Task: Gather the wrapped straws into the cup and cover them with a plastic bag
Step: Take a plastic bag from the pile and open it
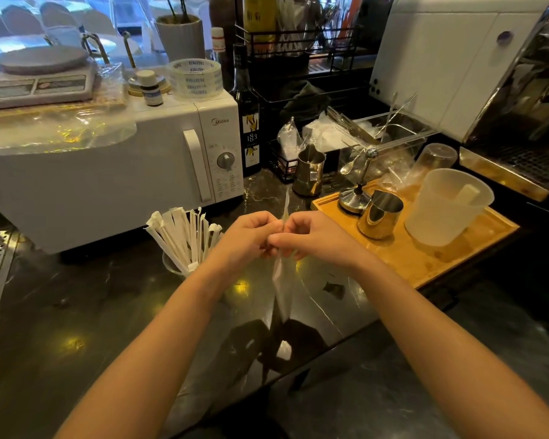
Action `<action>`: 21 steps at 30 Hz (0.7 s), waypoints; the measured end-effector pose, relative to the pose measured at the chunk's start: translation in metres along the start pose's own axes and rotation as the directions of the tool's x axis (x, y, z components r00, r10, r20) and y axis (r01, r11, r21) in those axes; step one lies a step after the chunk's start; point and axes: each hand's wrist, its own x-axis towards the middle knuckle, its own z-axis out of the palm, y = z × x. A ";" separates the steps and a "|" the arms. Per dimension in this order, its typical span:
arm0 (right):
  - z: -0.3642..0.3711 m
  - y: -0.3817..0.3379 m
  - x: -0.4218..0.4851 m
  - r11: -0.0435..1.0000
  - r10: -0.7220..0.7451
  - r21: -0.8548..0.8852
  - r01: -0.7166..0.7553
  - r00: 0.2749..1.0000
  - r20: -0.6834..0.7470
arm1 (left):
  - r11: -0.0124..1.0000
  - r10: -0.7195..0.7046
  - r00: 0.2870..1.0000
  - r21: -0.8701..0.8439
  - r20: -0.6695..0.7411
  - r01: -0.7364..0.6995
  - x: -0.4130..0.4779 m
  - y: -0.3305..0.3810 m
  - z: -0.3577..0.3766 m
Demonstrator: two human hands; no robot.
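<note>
Several paper-wrapped straws (184, 236) stand fanned out in a clear cup (171, 264) on the dark counter, left of centre. Just right of the cup, my left hand (248, 236) and my right hand (311, 237) meet above the counter. Both pinch the top of a clear plastic bag (282, 289), which hangs down flat between them. The bag is beside the straws, not over them. My left forearm hides the cup's right side.
A white microwave (124, 172) stands behind the cup. A wooden tray (425, 264) to the right holds steel jugs and a frosted plastic pitcher (447, 207). A syrup bottle (249, 122), a cutlery bin and a coffee machine (526, 99) line the back.
</note>
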 end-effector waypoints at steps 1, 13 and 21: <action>0.001 0.002 0.000 1.000 0.010 0.012 -0.010 1.000 0.005 | 1.000 -0.011 1.000 -0.025 0.013 0.011 -0.002 -0.001 0.001; 0.005 0.016 0.001 0.972 0.116 0.182 -0.145 0.980 0.161 | 0.989 -0.083 0.996 -0.120 -0.010 0.081 -0.011 -0.015 0.003; 0.006 0.018 0.004 0.969 0.130 0.186 -0.165 0.974 0.187 | 0.984 -0.091 0.995 -0.154 -0.033 0.084 -0.009 -0.018 0.000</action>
